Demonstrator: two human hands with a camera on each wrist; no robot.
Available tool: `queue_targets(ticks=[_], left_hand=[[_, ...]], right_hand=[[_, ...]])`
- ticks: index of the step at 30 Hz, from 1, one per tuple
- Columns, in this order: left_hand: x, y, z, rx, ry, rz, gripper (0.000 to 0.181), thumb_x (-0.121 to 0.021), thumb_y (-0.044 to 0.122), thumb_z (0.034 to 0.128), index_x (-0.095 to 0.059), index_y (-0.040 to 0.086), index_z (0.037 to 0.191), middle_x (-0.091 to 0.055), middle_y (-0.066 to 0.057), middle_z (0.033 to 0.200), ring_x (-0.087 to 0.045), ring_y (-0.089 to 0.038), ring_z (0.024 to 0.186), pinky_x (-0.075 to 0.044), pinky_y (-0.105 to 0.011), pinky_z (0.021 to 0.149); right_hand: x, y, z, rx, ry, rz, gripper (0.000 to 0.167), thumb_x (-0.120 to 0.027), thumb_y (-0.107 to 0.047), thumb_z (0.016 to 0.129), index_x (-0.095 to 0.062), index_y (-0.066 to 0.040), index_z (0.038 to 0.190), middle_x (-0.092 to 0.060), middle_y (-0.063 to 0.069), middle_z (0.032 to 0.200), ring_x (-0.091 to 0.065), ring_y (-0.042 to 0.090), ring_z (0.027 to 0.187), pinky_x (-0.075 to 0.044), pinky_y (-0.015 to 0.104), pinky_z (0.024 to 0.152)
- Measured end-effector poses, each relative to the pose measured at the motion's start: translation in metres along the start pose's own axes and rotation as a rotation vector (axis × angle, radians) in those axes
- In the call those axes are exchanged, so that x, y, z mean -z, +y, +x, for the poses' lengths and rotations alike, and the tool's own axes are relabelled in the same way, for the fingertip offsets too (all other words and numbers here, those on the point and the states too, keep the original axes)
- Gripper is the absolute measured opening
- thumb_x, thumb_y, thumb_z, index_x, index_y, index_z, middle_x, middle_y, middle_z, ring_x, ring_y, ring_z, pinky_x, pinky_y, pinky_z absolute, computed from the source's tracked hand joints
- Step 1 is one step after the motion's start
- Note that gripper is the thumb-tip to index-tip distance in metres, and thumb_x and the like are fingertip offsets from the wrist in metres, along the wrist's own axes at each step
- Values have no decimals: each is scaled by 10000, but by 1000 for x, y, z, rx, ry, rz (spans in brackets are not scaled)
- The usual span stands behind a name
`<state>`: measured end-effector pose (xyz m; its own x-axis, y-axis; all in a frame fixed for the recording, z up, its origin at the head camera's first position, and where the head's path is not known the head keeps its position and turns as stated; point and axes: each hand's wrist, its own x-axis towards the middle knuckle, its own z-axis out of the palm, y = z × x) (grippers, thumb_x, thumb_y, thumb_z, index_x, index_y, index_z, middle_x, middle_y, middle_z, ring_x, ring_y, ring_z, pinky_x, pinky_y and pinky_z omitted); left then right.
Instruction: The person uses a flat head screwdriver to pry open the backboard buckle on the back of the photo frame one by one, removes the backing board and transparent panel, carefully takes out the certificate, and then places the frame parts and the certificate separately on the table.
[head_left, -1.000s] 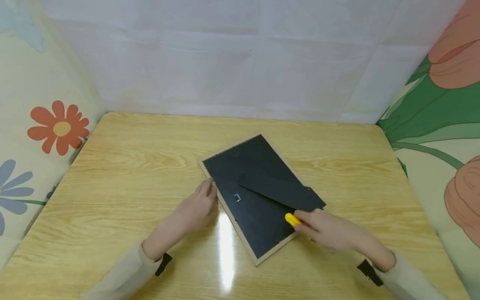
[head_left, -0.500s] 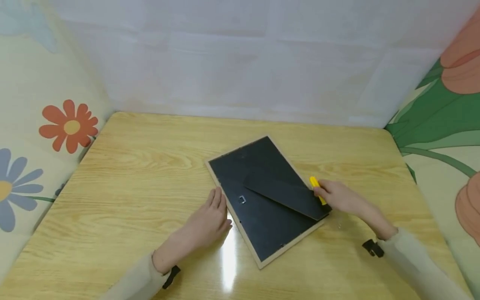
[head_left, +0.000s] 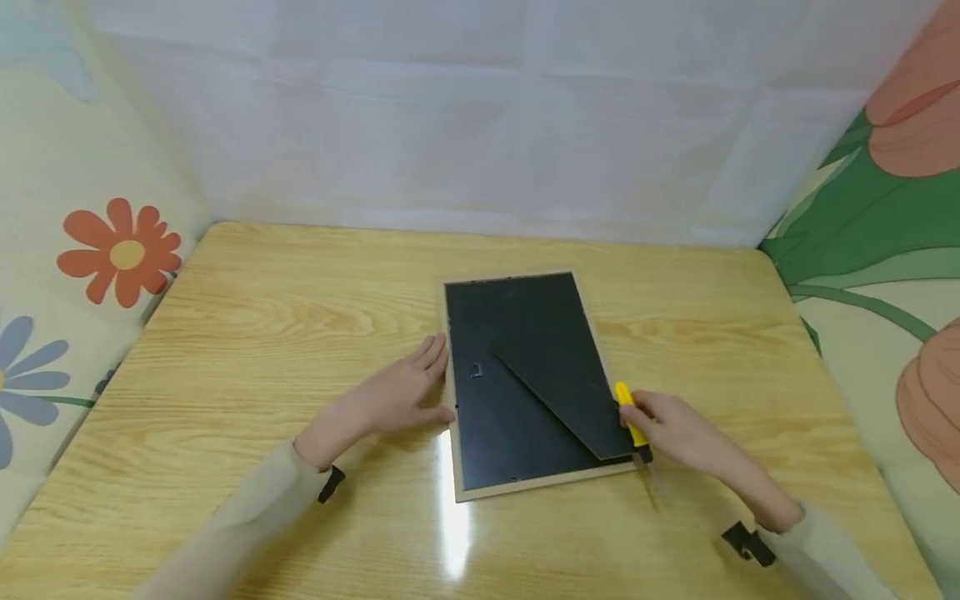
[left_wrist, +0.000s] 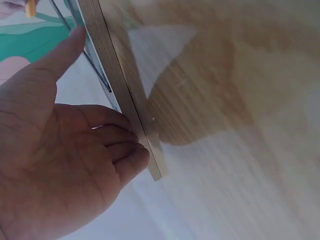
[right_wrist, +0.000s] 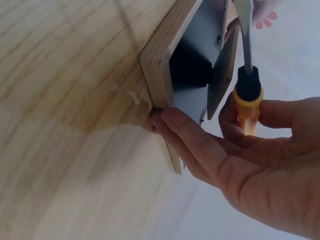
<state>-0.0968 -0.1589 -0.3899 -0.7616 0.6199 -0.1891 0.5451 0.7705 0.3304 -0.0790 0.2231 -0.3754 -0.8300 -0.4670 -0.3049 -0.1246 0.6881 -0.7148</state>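
A white, creased sheet [head_left: 480, 133] is hanging behind the counter [head_left: 300, 333], whose pale wood-grain top is catching a bright streak of light at the near side. Flower-patterned panels [head_left: 123, 250] are flanking it on the left and right.

A picture frame [head_left: 517, 417] is lying on the counter just right of the middle, its black back facing up inside a light wooden border. Its black support flap [head_left: 573, 383] is slanting over the back toward the near right corner; the right wrist view is showing the flap's free end standing away from the panel. A small metal hanger [head_left: 476, 371] is sitting on the left part of the back.

The left hand [head_left: 401, 387] is touching the frame's left edge with its fingers loosely extended, the thumb spread toward the near side. The right hand [head_left: 678, 429] is gripping a yellow-handled screwdriver [head_left: 637, 435] between thumb and index finger beside the frame's right edge, the metal shaft pointing toward the near side, while its other fingertips are touching the wooden border. Light sleeves [head_left: 247, 508] are covering both forearms.
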Motion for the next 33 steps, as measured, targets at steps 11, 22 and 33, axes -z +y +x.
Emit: queue_targets(ticks=[11, 22, 33], left_hand=[[-1, -5, -1, -9, -47, 7, 1134, -711, 522, 807, -92, -176, 1453, 33, -340, 1528, -32, -458, 1417, -139, -488, 1150], [-3, -5, -4, -12, -37, -34, 1162, -680, 562, 821, -22, -136, 1477, 84, -305, 1545, 32, -438, 1426, -95, -479, 1159], [-4, -4, -6, -33, -60, 74, 1160, -614, 645, 825, -58, -136, 1478, 62, -301, 1548, 20, -438, 1428, -100, -466, 1164]], right_hand=[[3, -2, -3, -15, -88, 126, 281, -449, -206, 1037, -603, 25, 999, -561, 31, 763, -512, 130, 648, -470, 241, 544], [23, -55, 23, 245, 154, 281, 222, -550, -143, 995, -611, 37, 1110, -648, 162, 1005, -636, 244, 787, -576, 356, 701], [-47, -67, 88, 185, 47, 600, 191, -668, 44, 874, -595, 83, 1046, -664, 216, 1083, -686, 308, 907, -567, 393, 793]])
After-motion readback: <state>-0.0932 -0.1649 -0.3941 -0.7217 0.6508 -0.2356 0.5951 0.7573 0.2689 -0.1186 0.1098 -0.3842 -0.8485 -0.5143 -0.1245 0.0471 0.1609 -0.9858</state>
